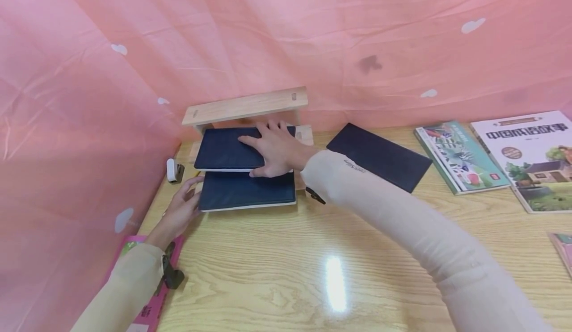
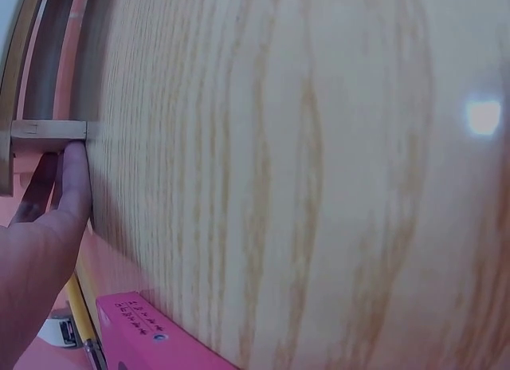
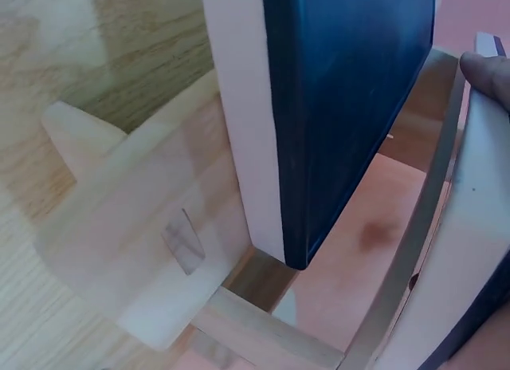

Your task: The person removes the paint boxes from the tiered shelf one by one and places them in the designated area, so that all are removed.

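Observation:
A wooden rack (image 1: 246, 104) stands on the table against the pink cloth. Two dark blue, hard-covered books with white page edges lean in it, an upper book (image 1: 223, 149) and a lower book (image 1: 248, 191). My right hand (image 1: 279, 151) grips the upper book, its fingers spread over the cover and its thumb at the lower edge. In the right wrist view that thumb (image 3: 488, 76) presses on the pale page edge. At the rack's left end, my left hand (image 1: 180, 205) touches the side. The left wrist view shows its straight fingers (image 2: 76, 179) against the wooden end piece (image 2: 49, 132).
Another dark blue book (image 1: 380, 156) lies flat right of the rack. Further right are green picture books (image 1: 462, 158) and a large white book (image 1: 532, 158). A small white-and-black object (image 1: 173, 171) sits left of the rack. A pink book (image 1: 154, 307) lies under my left forearm.

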A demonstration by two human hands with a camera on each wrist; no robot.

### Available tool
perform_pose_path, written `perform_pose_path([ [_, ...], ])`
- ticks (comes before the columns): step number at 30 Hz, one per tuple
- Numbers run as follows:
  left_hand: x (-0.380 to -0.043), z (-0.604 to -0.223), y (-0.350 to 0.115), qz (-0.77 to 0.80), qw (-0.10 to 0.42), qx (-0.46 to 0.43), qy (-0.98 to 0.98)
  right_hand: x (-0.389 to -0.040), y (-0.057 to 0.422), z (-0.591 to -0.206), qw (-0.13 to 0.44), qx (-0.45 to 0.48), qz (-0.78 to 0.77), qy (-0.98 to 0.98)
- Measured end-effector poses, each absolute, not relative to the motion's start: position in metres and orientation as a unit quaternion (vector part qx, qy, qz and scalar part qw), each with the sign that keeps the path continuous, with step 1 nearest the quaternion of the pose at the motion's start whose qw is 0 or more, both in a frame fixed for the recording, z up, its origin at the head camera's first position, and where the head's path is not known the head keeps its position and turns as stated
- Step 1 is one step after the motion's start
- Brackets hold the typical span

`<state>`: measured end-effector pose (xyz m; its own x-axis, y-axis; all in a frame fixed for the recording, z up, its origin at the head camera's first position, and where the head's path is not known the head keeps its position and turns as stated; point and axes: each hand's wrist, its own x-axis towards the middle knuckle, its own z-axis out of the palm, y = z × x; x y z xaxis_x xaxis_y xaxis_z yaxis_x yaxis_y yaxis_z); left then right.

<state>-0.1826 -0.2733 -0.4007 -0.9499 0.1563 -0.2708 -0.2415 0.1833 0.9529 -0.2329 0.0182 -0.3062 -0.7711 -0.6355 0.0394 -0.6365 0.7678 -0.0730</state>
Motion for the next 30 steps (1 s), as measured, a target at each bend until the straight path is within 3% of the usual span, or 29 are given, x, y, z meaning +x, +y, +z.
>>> perform_pose_path([
  [16, -0.184, -0.403, -0.275, 0.652, 0.143, -0.009, 0.745, -0.170, 0.078, -0.301, 0.102, 0.339, 0.094, -0.930],
  [30, -0.181, -0.398, -0.274, 0.665, 0.151, 0.001, 0.732, -0.100, 0.137, -0.315, 0.182, 0.281, 0.132, -0.933],
])
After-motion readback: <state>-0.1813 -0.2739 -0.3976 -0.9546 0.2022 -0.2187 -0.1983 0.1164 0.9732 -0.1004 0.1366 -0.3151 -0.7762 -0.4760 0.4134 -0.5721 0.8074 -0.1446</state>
